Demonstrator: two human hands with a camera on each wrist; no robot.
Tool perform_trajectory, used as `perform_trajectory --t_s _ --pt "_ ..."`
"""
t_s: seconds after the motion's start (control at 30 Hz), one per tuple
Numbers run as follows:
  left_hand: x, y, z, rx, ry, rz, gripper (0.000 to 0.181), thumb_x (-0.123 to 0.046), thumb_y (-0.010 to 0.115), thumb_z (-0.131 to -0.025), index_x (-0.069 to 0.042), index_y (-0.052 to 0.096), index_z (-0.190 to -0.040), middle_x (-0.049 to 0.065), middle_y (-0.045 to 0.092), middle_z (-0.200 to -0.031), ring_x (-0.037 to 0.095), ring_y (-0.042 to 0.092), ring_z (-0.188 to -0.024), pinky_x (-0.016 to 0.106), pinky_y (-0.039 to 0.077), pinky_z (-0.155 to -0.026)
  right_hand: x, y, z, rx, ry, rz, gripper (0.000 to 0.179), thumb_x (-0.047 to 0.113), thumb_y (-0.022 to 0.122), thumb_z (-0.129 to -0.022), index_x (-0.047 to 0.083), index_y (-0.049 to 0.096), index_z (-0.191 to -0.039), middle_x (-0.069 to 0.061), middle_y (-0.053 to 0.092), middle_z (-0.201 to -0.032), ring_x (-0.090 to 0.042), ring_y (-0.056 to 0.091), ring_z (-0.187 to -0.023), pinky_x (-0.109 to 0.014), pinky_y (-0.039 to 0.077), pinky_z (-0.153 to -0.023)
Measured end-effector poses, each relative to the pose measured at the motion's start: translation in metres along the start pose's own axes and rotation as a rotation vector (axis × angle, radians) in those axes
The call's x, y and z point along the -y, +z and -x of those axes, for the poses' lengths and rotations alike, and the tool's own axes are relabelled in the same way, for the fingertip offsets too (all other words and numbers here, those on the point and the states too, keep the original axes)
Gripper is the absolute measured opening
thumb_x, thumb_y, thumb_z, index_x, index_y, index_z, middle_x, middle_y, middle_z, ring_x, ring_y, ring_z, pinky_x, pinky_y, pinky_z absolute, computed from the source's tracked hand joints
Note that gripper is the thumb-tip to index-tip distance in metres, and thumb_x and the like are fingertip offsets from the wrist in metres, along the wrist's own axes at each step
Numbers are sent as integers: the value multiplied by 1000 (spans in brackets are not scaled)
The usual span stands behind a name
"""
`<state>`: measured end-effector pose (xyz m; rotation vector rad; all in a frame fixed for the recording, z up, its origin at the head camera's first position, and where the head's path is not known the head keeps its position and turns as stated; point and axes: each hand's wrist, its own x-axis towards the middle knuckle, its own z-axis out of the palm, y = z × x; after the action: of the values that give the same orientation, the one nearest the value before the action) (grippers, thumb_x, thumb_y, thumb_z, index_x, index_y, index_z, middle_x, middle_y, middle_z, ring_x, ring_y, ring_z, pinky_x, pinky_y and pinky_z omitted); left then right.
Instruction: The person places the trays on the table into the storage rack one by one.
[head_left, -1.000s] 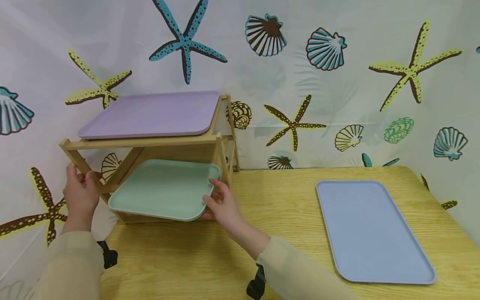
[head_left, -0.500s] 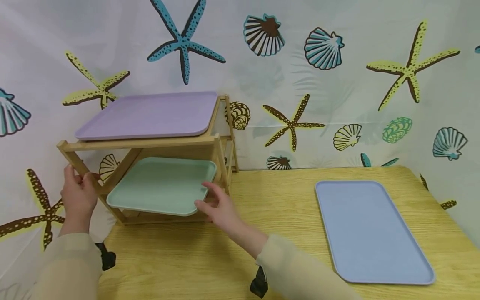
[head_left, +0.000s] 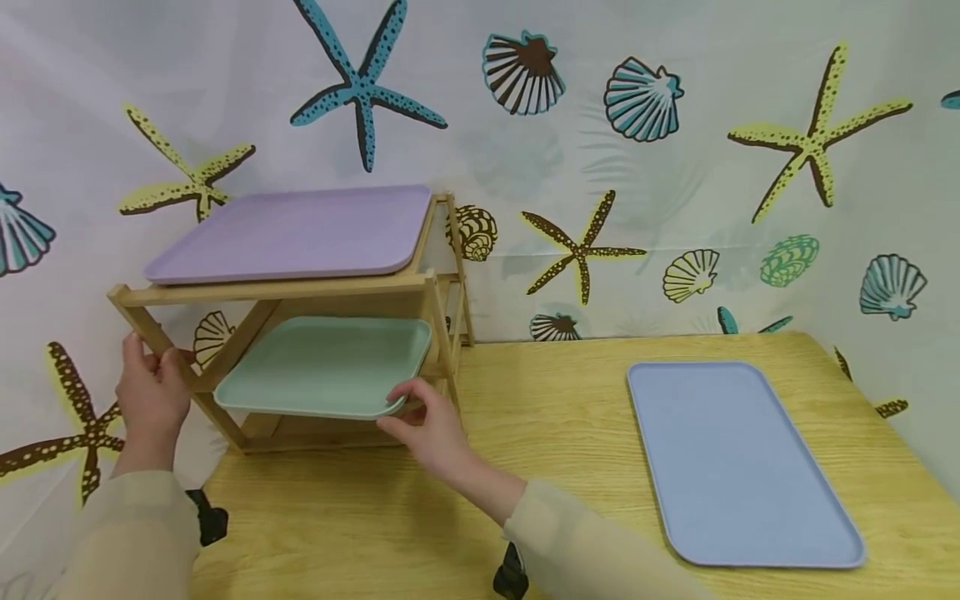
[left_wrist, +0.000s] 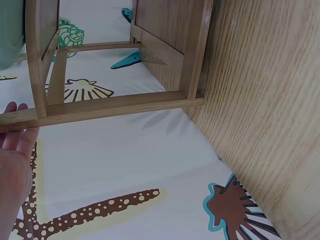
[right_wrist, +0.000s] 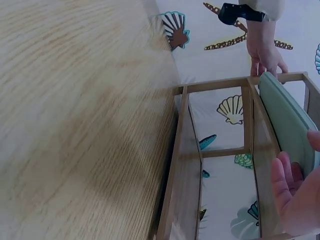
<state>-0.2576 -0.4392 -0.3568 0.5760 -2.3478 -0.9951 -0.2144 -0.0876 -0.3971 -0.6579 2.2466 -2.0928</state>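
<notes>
A pale green tray [head_left: 330,367] sits on the middle level of a wooden rack [head_left: 285,289], its front edge jutting out slightly. My right hand [head_left: 435,433] pinches the tray's front right corner. In the right wrist view, its fingers [right_wrist: 284,180] lie against the underside, with the thumb on the opposite side. My left hand [head_left: 153,400] grips the rack's front left post, fingers curled round the wood; part of that hand [left_wrist: 17,165] shows in the left wrist view. A lilac tray [head_left: 300,233] lies on the rack's top.
A light blue tray [head_left: 738,458] lies flat on the wood-grain table [head_left: 540,400], right of the rack. The rack's bottom level [head_left: 322,433] is below the green tray. A cloth with starfish and shells [head_left: 495,150] hangs behind and to the sides.
The green tray has slid further into the rack, its front edge moving back and levelling. My right hand shifted from the tray's right side to its front corner. The left hand keeps its hold.
</notes>
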Motion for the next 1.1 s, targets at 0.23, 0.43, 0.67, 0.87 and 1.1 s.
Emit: perform_trajectory --t_s 0.23,0.43,0.67,0.87,1.1 --pt "-1 1 1 4 10 -4 44 -23 29 -103 -21 26 -147 20 59 -129 35 55 -118 32 41 -78 -7 -3 -14 -45 -22 0 11 7 64 -93 4 62 -103 -4 63 -82 -11 56 -64 -24 47 -59" --pt "2 1 0 -1 27 -16 44 -23 30 -103 -21 27 -147 19 60 -127 34 55 -118 26 38 -73 -9 -3 -29 -54 18 -29 13 5 55 -98 2 59 -111 -9 61 -63 -11 49 -42 -25 43 -43" --pt "2 1 2 -13 54 -15 41 -25 30 -104 -20 29 -145 17 61 -127 35 56 -116 21 36 -69 -8 1 -44 -93 90 -42 22 7 52 -100 3 58 -121 -6 57 -54 -12 44 -36 -24 38 -38" --pt "1 0 3 -3 56 -5 42 -25 30 -104 -20 28 -145 17 61 -127 35 56 -116 23 37 -69 -5 11 -50 -152 148 3 32 9 52 -100 8 55 -132 -4 58 -51 -12 44 -34 -24 36 -36" --pt "4 -2 2 -18 57 -12 41 -25 30 -104 -20 29 -145 18 61 -127 35 57 -114 22 36 -70 -6 16 -51 -167 153 -26 42 10 51 -101 10 47 -143 -3 58 -50 -11 46 -35 -23 37 -36"
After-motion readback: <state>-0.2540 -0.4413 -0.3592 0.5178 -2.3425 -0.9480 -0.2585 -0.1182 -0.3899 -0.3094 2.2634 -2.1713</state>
